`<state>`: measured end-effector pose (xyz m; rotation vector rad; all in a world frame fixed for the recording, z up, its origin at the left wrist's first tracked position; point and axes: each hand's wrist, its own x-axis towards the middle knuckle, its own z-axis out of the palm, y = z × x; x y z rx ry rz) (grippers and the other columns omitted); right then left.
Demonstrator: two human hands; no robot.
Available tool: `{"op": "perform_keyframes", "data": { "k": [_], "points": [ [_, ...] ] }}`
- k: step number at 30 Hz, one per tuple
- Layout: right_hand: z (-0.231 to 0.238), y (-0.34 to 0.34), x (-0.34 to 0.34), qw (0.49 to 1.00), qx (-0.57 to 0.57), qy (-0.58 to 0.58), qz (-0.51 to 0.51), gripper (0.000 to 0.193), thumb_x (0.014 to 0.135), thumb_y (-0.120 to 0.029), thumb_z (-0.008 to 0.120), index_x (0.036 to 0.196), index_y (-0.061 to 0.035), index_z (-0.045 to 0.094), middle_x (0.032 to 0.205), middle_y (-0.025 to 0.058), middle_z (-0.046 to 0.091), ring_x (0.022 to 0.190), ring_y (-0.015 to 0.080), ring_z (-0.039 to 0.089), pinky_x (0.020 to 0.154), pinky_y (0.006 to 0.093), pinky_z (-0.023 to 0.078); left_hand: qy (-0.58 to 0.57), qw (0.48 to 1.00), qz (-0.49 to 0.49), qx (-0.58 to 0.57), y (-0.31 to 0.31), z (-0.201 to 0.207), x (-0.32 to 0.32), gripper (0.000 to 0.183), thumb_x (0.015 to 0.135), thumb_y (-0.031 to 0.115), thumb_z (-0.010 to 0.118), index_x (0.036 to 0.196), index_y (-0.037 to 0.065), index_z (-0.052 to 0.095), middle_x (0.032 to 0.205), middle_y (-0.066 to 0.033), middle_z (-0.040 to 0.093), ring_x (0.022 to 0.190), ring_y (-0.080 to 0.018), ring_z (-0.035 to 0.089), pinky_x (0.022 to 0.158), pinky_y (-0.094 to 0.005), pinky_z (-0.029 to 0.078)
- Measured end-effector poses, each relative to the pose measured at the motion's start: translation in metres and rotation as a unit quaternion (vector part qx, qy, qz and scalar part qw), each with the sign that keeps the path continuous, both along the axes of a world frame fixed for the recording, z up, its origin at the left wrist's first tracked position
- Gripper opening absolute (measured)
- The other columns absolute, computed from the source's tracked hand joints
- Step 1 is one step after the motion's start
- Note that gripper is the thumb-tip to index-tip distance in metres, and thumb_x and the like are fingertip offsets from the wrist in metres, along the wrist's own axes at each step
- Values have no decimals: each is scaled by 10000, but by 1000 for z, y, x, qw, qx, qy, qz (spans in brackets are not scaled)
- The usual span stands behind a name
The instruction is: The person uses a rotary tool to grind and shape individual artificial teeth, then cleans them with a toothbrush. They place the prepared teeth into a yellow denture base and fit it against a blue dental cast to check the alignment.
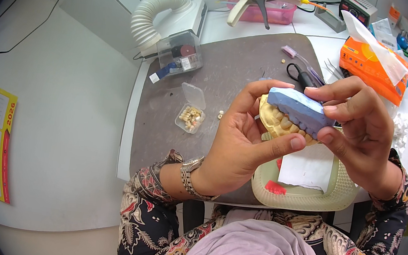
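Above the basket I hold two dental pieces pressed together: a yellow plaster dental cast (269, 117) with teeth and a blue block (298, 109) with tooth shapes along its lower edge. My left hand (242, 148) grips the yellow cast, thumb across its front. The fingertips and thumb of my right hand (363, 124) close on the right end of the blue block, which sits over the cast's teeth. Fingers hide part of where the two meet. Below them lies a pale green basket (302, 204) with white paper (308, 168) and a red piece (275, 187) inside.
On the grey mat (171, 138) stands a small open box (190, 118) of tooth-like pieces. A clear bin (180, 54) sits by a white hose (152, 10). At the back are a dispensing gun (250, 1) and pink tray (277, 15); an orange tissue pack (371, 67) stands right.
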<state>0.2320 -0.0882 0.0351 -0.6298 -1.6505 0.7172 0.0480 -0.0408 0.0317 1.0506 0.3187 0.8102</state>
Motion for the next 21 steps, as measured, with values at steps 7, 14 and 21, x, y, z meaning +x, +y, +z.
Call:
{"op": "perform_keyframes", "data": {
  "k": [7, 14, 21],
  "points": [
    [2, 1, 3, 999, 1, -32, 7, 343, 784, -23, 651, 1073, -37, 467, 1137, 199, 475, 1140, 252, 483, 954, 351, 396, -2, 1000, 6, -11, 0, -1, 0, 566, 773, -45, 665, 1241, 67, 365, 1140, -67, 490, 1081, -147, 519, 922, -291, 462],
    [-4, 4, 0, 997, 31, -70, 1, 568, 703, 49, 706, 1163, -42, 386, 1167, 187, 433, 1180, 266, 455, 971, 363, 397, 1, 1000, 4, -30, 0, 3, 1, 578, 788, -38, 650, 1270, 82, 353, 1162, -74, 482, 1099, -166, 512, 945, -310, 455],
    [-4, 5, -1, 994, 57, -88, -19, 551, 709, 70, 702, 1163, -20, 403, 1177, 198, 444, 1182, 275, 464, 972, 362, 418, 0, 1000, 0, -18, 2, -1, 0, 556, 800, -29, 639, 1267, 81, 357, 1168, -75, 480, 1103, -172, 512, 936, -317, 469]
  ]
}}
